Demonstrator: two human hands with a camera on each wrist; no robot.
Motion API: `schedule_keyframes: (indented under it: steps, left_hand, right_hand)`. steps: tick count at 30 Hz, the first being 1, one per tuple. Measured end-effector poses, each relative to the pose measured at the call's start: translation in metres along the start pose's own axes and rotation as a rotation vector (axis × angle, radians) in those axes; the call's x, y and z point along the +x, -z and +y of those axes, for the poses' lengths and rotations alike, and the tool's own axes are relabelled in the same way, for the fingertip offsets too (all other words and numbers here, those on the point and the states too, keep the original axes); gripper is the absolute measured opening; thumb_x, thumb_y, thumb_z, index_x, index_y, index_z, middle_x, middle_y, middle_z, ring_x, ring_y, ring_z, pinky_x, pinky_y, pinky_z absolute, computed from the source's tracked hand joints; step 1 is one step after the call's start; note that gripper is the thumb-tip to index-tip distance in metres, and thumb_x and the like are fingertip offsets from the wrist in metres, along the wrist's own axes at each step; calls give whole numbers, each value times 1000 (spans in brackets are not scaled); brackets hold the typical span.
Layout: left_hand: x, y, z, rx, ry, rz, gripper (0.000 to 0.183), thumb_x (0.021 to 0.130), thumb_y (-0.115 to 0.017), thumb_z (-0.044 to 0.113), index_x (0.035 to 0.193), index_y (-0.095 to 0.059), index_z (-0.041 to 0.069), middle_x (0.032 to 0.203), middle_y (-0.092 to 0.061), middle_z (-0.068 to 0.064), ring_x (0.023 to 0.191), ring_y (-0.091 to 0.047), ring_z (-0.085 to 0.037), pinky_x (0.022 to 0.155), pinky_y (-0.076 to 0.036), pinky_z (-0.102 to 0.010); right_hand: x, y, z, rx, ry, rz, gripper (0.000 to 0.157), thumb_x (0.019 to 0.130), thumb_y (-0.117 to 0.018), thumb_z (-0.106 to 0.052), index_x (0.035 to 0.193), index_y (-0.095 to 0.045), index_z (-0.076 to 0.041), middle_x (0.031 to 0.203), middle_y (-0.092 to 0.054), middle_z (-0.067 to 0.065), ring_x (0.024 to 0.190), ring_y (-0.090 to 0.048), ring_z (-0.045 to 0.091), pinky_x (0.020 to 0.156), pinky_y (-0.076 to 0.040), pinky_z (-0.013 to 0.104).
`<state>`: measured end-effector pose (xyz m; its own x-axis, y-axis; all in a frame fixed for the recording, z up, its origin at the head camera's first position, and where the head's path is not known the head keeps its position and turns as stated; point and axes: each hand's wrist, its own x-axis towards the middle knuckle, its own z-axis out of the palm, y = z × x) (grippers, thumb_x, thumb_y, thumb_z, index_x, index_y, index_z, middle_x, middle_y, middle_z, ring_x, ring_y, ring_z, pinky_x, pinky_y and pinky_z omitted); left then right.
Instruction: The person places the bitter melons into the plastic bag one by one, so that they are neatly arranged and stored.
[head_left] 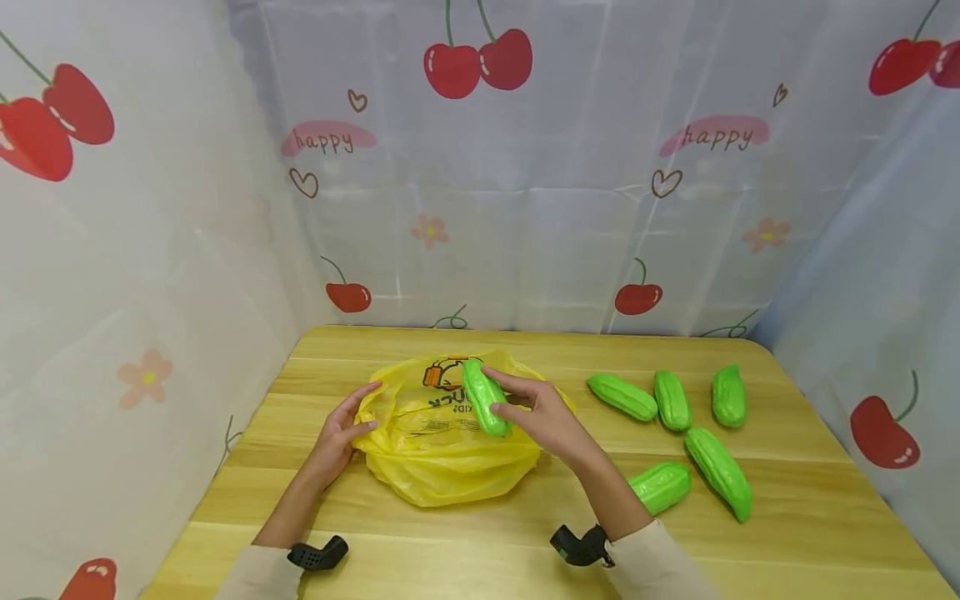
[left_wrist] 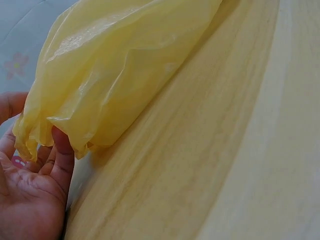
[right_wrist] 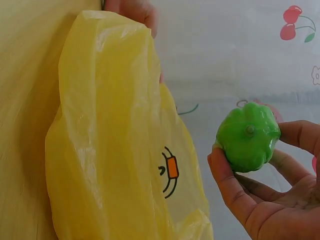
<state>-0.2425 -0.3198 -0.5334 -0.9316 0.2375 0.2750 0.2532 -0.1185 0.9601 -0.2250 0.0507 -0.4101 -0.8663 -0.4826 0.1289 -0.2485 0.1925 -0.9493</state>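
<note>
A yellow plastic bag [head_left: 457,475] with a printed cartoon lies on the table, its mouth spread open. My left hand [head_left: 335,442] holds the bag's left rim; in the left wrist view, thumb and fingers [left_wrist: 62,152] pinch the bunched film. Over the bag's mouth, my right hand [head_left: 551,423] grips a bright green, ridged gourd-like vegetable [head_left: 480,396] between thumb and fingers. The right wrist view shows that vegetable [right_wrist: 248,137] end-on, with a small round stem mark, beside the bag and apart from it. Whatever lies deep inside the bag is hidden.
To the right lie several more green gourds [head_left: 718,475] on the wooden table [head_left: 420,554]. One of them [head_left: 663,487] is partly covered by my right forearm. Cherry-print curtains [head_left: 525,225] stand behind the table and along both sides.
</note>
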Motion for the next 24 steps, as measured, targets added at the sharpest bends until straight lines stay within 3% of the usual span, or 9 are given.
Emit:
schedule_keyframes:
  steps: [7,24]
  left_hand:
    - [-1,1,0,-15,7,-11,61,97,-56,-5,154,-33,-6,165,-23,-19,154,10,-32,118,9,-62]
    - [0,2,0,5,-13,-15,61,97,-56,-5,154,-34,-5,164,-25,-19,155,6,-32,118,9,-63]
  right_hand:
    - [12,-15,7,13,-3,-26,50,99,-67,-22,148,-55,-28,152,-50,-2,127,-57,24,95,-53,40]
    - [40,-53,15,129,-29,-33,51,99,-68,-18,148,-55,-20,142,-59,9,117,-64,26,85,-58,32]
